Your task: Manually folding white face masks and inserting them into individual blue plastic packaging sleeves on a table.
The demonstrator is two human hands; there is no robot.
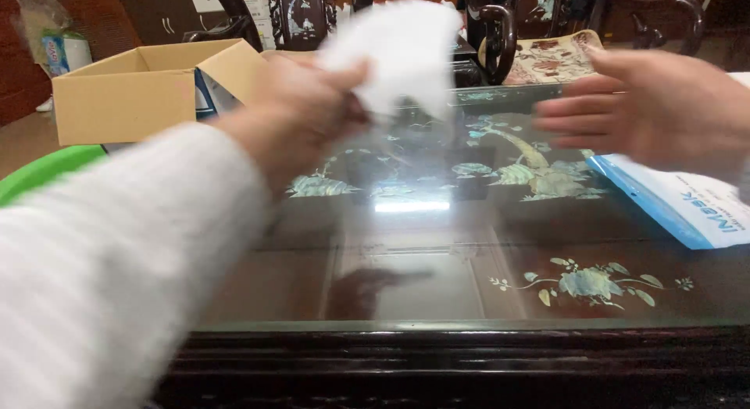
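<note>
Left hand [301,112] is up over the table [437,292], fingers pinched on a white cloth [394,53] that hangs blurred above the glass top. Right hand [664,108] is apart from it, fingers spread flat and holding nothing, hovering just over a blue-and-white packet [687,210] at the table's right edge. Off to the left sits an open cardboard box [125,100], with a green rim [43,171] below it. Dark carved chairs [500,34] stand behind.
</note>
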